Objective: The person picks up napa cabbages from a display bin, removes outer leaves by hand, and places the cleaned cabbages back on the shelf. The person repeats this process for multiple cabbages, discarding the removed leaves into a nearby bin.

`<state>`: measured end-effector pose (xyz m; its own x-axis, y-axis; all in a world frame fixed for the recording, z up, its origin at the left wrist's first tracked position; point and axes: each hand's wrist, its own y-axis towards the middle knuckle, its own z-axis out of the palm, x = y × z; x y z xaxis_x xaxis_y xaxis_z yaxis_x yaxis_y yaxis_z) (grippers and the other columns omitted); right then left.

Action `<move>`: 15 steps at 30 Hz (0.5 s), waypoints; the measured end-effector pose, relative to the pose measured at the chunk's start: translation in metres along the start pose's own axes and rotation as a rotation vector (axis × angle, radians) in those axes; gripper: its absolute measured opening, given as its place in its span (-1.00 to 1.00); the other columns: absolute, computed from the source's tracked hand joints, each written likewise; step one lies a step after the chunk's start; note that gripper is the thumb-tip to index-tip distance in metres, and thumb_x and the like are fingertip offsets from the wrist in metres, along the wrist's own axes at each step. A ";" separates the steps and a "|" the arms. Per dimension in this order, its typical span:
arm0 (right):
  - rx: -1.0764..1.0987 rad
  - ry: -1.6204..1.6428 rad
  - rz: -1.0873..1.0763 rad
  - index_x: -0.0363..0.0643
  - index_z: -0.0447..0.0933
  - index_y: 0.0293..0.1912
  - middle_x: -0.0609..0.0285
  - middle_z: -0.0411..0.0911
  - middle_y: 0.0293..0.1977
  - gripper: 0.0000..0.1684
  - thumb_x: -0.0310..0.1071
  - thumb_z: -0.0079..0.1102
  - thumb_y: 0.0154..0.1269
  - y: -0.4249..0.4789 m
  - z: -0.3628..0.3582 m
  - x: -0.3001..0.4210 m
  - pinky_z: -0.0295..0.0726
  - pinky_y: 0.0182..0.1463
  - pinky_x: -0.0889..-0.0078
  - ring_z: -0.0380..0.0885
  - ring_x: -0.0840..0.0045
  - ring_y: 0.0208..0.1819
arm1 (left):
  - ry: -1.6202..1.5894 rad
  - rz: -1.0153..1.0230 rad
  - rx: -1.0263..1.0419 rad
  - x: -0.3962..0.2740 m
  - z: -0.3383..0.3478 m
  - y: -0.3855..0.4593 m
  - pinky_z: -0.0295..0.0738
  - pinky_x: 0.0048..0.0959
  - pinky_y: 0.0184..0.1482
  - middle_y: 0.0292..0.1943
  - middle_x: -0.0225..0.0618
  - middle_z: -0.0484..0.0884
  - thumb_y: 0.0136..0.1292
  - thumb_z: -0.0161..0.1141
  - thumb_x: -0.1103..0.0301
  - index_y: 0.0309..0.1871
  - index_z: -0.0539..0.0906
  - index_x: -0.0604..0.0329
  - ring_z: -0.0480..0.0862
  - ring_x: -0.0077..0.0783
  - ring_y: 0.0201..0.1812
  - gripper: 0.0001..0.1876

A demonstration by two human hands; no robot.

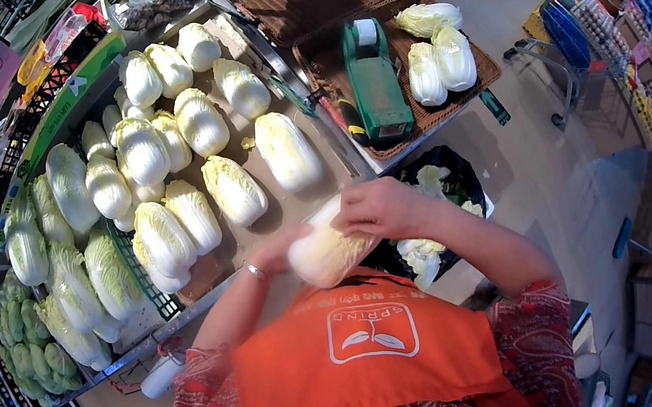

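Observation:
A pale napa cabbage (331, 250) is held tilted in front of the orange apron, over the near edge of the display counter (291, 217). My right hand (374, 205) grips it from above with bent fingers at its leafy upper side. My left hand (278, 251), blurred and with a bracelet at the wrist, is against its left side; the left fingers are partly hidden. Just beyond lies a large whole napa cabbage (288, 152), with a smaller yellowish cabbage (234, 190) to its left.
Several cabbages (142, 151) are heaped at left, some by a green plastic crate (146, 276). A wicker tray (487, 68) holds a green tape dispenser (378, 92) and three cabbages. A black-lined bin (381, 259) contains loose leaves (421, 256). A shopping cart (560, 62) stands beyond.

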<state>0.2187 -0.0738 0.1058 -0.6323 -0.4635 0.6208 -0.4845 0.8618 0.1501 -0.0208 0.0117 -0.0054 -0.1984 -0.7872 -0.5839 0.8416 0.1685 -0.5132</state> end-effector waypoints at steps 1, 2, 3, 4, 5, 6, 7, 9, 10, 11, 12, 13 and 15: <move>0.024 -0.109 -0.033 -0.08 0.59 -0.22 0.20 0.48 -0.29 -0.84 -0.28 0.14 0.22 -0.001 0.002 0.002 0.54 -0.20 0.31 0.54 0.30 -0.29 | -0.022 0.002 -0.002 0.001 0.001 0.000 0.61 -0.29 0.01 0.00 -0.04 0.64 0.20 0.24 -0.03 0.18 0.46 0.42 0.69 -0.21 -0.05 -0.32; 0.048 -0.218 -0.065 -0.08 0.59 -0.21 0.20 0.48 -0.29 -0.83 -0.27 0.14 0.23 -0.002 0.003 0.003 0.54 -0.22 0.33 0.54 0.30 -0.30 | -0.043 0.003 -0.003 0.002 0.002 0.001 0.61 -0.29 0.01 0.00 -0.04 0.63 0.20 0.24 -0.03 0.18 0.46 0.42 0.69 -0.21 -0.05 -0.32; 0.068 -0.329 -0.093 -0.09 0.58 -0.20 0.20 0.48 -0.29 -0.82 -0.27 0.13 0.23 -0.003 0.004 0.004 0.54 -0.23 0.35 0.53 0.30 -0.30 | -0.060 0.002 -0.001 0.002 0.003 0.002 0.61 -0.28 0.02 0.00 -0.04 0.63 0.21 0.24 -0.02 0.18 0.46 0.42 0.69 -0.20 -0.05 -0.33; 0.000 -0.315 -0.094 -0.11 0.57 -0.20 0.22 0.48 -0.31 -0.83 -0.28 0.13 0.24 -0.003 0.007 0.004 0.54 -0.24 0.38 0.53 0.35 -0.32 | -0.049 -0.007 -0.011 0.004 0.001 0.003 0.60 -0.28 0.03 0.01 -0.03 0.63 0.21 0.24 -0.01 0.19 0.46 0.42 0.69 -0.19 -0.05 -0.33; -0.069 -0.300 -0.094 -0.13 0.56 -0.20 0.23 0.48 -0.33 -0.83 -0.30 0.13 0.26 -0.003 0.012 0.002 0.53 -0.26 0.42 0.53 0.39 -0.33 | -0.038 -0.015 -0.021 0.006 -0.003 0.005 0.60 -0.27 0.04 0.01 -0.03 0.63 0.21 0.24 0.01 0.19 0.45 0.43 0.68 -0.18 -0.04 -0.34; -0.135 -0.285 -0.098 -0.15 0.55 -0.20 0.25 0.48 -0.34 -0.84 -0.31 0.13 0.27 -0.003 0.014 0.001 0.53 -0.27 0.46 0.53 0.44 -0.35 | -0.029 -0.021 -0.033 0.008 -0.004 0.005 0.60 -0.26 0.05 0.02 -0.02 0.62 0.21 0.24 0.02 0.19 0.45 0.43 0.68 -0.17 -0.03 -0.34; -0.254 -0.008 0.061 -0.17 0.52 -0.21 0.28 0.47 -0.37 -0.86 -0.32 0.11 0.30 -0.005 0.012 0.001 0.51 -0.30 0.50 0.51 0.51 -0.39 | -0.032 0.003 -0.009 0.009 -0.005 0.005 0.58 -0.23 0.08 0.04 -0.02 0.61 0.22 0.21 0.01 0.21 0.44 0.42 0.67 -0.15 -0.01 -0.34; -0.486 0.552 0.376 -0.20 0.48 -0.24 0.34 0.44 -0.44 -0.88 -0.35 0.07 0.37 -0.012 -0.003 0.000 0.48 -0.35 0.59 0.47 0.66 -0.46 | -0.034 0.048 0.042 0.010 -0.004 0.004 0.54 -0.17 0.13 0.09 0.00 0.59 0.24 0.16 -0.02 0.24 0.42 0.41 0.65 -0.12 0.03 -0.32; -0.548 0.767 0.393 -0.20 0.47 -0.23 0.37 0.42 -0.44 -0.90 -0.38 0.07 0.37 -0.021 -0.017 0.001 0.47 -0.34 0.61 0.45 0.71 -0.44 | -0.139 0.061 0.039 0.015 -0.007 0.004 0.51 -0.15 0.17 0.13 0.04 0.54 0.27 0.11 0.00 0.29 0.35 0.39 0.60 -0.09 0.08 -0.31; -0.592 0.990 0.400 -0.20 0.47 -0.21 0.41 0.41 -0.43 -0.93 -0.41 0.06 0.37 -0.035 -0.030 -0.003 0.46 -0.34 0.64 0.43 0.76 -0.43 | -0.249 0.085 0.025 0.024 -0.014 0.003 0.47 -0.12 0.21 0.17 0.07 0.50 0.31 0.05 0.01 0.34 0.27 0.36 0.56 -0.06 0.14 -0.31; -0.589 1.029 0.400 -0.20 0.48 -0.17 0.37 0.45 -0.39 -0.89 -0.38 0.09 0.36 -0.059 -0.039 -0.014 0.48 -0.30 0.62 0.46 0.72 -0.40 | -0.350 0.100 0.024 0.026 -0.016 0.005 0.43 -0.10 0.25 0.21 0.10 0.45 0.34 0.00 0.02 0.39 0.20 0.34 0.52 -0.03 0.19 -0.30; -0.581 1.070 0.399 -0.19 0.50 -0.13 0.34 0.50 -0.34 -0.85 -0.36 0.11 0.35 -0.087 -0.044 -0.025 0.51 -0.25 0.61 0.50 0.68 -0.36 | -0.422 0.158 0.088 0.021 -0.003 0.005 0.48 -0.08 0.18 0.20 0.13 0.46 0.35 -0.04 0.01 0.39 0.20 0.33 0.54 0.00 0.16 -0.31; -0.517 0.812 0.646 -0.18 0.52 -0.12 0.29 0.54 -0.28 -0.83 -0.36 0.15 0.32 -0.133 -0.034 -0.053 0.51 -0.25 0.61 0.54 0.69 -0.32 | -0.567 0.271 0.225 0.005 0.033 0.005 0.59 -0.05 0.04 0.18 0.18 0.46 0.37 -0.11 -0.01 0.40 0.20 0.30 0.58 0.06 0.09 -0.32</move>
<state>0.3373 -0.1563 0.0788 -0.0071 0.2008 0.9796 0.2107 0.9579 -0.1949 -0.0010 -0.0105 0.0095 0.2780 -0.9348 -0.2208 0.9209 0.3248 -0.2156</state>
